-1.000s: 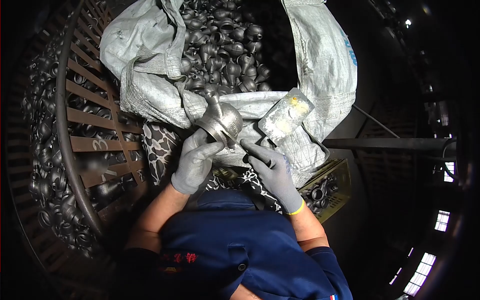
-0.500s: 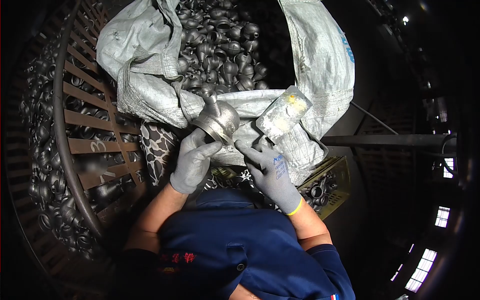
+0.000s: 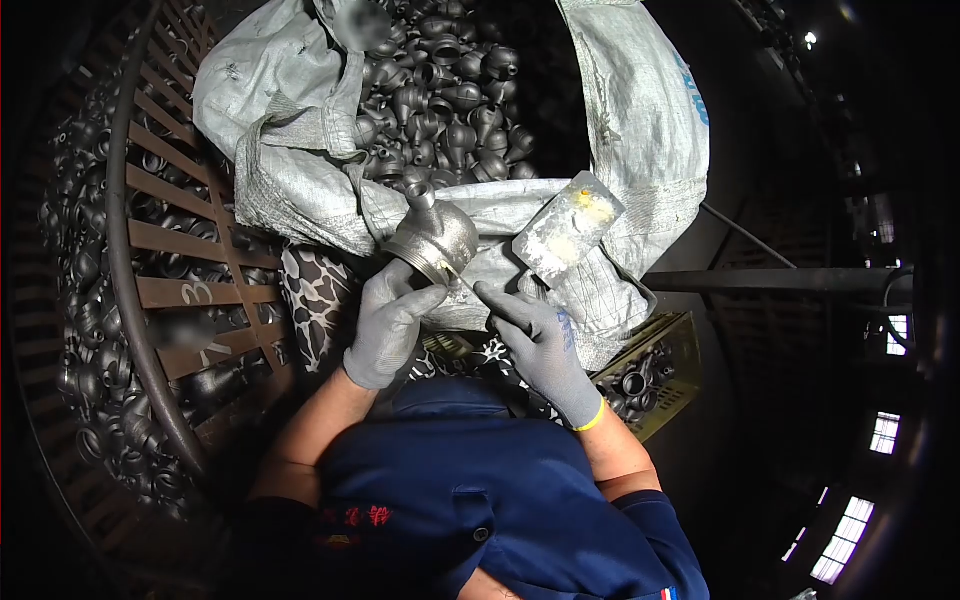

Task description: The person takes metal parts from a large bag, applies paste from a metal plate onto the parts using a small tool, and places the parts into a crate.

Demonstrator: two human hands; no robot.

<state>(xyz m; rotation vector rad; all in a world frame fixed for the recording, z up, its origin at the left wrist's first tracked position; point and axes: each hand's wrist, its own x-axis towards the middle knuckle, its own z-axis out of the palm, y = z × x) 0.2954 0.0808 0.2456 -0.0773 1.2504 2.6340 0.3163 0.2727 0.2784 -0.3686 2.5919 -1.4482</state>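
Note:
My left hand (image 3: pixel 388 325), in a grey glove, grips a bell-shaped metal casting (image 3: pixel 437 232) by its lower rim. The narrow neck of the casting points up and its wide end tilts down toward me. Pinched in my gloved right hand (image 3: pixel 535 335) is a thin, pale stick (image 3: pixel 461 279), its far tip at the casting's rim, where a small light dab shows. To the right, a flat grey plate (image 3: pixel 570 230) smeared with whitish and yellow paste rests on the white woven sack (image 3: pixel 650 110).
Many similar castings (image 3: pixel 450 100) fill the open sack ahead. A rusty slatted metal cage (image 3: pixel 170 240) with more castings stands on the left. At lower right, a yellow crate (image 3: pixel 675 375) holds dark parts. A horizontal bar (image 3: pixel 780 283) runs off to the right.
My right hand has shifted slightly and the thin stick now shows more plainly against the casting's rim. The casting and left hand have barely moved.

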